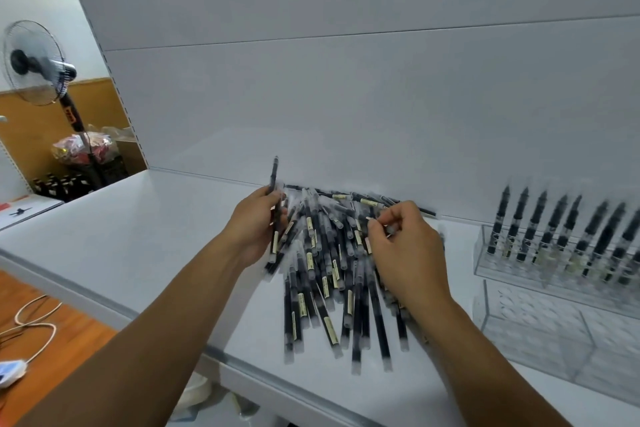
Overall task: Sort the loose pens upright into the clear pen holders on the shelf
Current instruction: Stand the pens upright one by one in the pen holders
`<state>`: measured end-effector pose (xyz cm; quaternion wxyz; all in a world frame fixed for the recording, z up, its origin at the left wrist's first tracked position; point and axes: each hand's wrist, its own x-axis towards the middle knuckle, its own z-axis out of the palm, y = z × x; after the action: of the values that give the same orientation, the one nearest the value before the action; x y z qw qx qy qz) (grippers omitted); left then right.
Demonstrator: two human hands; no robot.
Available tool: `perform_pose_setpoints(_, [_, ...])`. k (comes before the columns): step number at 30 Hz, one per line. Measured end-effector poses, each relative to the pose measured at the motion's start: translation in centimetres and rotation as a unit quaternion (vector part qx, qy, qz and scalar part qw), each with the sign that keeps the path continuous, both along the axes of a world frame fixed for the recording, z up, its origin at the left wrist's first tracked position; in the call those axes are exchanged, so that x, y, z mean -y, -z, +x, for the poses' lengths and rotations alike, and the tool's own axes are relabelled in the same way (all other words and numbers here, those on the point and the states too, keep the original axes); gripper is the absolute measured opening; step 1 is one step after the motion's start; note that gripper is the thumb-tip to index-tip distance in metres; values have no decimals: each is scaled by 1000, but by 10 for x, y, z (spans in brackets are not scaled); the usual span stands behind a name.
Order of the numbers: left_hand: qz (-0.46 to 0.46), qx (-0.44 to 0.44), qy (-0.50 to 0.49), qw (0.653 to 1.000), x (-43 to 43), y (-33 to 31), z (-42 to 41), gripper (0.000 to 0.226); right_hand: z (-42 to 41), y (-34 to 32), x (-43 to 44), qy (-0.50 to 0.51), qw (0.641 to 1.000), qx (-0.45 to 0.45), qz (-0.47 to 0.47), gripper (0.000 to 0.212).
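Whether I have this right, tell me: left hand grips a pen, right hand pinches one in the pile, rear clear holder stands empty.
Wrong on the holder: in the head view the rear clear holder carries a row of upright pens. Left hand grips a pen, right hand pinches one in the pile.

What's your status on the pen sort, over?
Left hand grips upright pen. Right hand pinches a second pen from the loose pile. Rear holder has one row standing. Nothing between pile and holder.
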<state>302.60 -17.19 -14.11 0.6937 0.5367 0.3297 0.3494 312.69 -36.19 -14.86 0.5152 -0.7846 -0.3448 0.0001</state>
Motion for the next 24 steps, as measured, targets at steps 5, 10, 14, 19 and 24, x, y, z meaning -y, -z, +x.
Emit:
perform_pose_setpoints(5, [-25,42,30,998,22,-9,2,22,-4,-4,1,-5,993,-88,74,8])
perform_pose_setpoints(10, [20,65,58,996,60,-22,14,17,-12,-13,4,-69,960,-223,153,9])
perform_pose_setpoints(14, [82,60,100,990,84,-39,25,17,-14,-22,14,-122,976,-159,81,17])
perform_pose_setpoints(19, [138,68,142,978,114,-52,44,20,-5,-37,52,-109,987,-117,32,4])
perform_pose_setpoints(24, [110,111,216,964,158,-53,81,22,31,-53,114,-54,994,-84,48,5])
